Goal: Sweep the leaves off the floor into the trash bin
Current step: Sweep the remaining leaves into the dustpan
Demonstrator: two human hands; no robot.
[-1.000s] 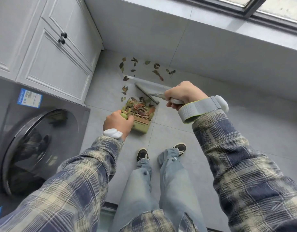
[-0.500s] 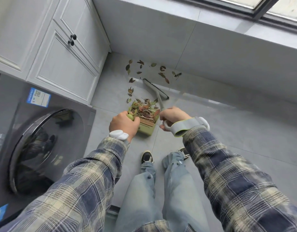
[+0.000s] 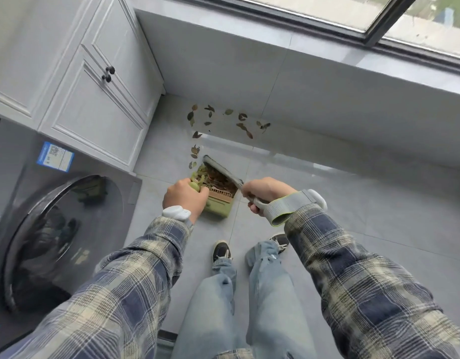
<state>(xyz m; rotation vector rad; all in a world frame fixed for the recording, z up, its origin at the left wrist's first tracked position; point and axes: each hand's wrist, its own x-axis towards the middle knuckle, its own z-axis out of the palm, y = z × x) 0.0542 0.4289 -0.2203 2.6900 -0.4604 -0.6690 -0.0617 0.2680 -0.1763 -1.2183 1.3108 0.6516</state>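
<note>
Both hands were closed on tools. The left hand [image 3: 184, 196] was wrapped round the green handle of the dustpan [image 3: 218, 206], fingers curled. The pan was seated on the grey floor [image 3: 327, 242], just ahead of the shoes [image 3: 221, 251]. The right hand [image 3: 265, 191] was clenched round the pale handle of the brush [image 3: 222, 170]. Delta vs 0.5 s back: the brush head had been parked on the tile beyond the pan's mouth, up and to the right. Now it was laid diagonally across the mouth and right edge, touching the leaf pile [image 3: 214, 177] inside. Vs 1.0 s back: the right hand had been held out to the pan's right, further off. It was now drawn in close beside the pan, level with the left hand. Left-hand grip and pan position were unchanged across all three. The pile was partly hidden by the brush, so any added load could not be told. The loose leaves [image 3: 197, 135] were left scattered on the floor beyond the pan, toward the wall base and the cabinet [image 3: 94, 107] corner, with a short string of them running down to the pan's front left corner. Their layout was matched to the earlier one. At left the washing machine [image 3: 55, 229] was in view. A white band [image 3: 175, 212] was worn on the left wrist, a grey strap [image 3: 288, 206] on the right.
</note>
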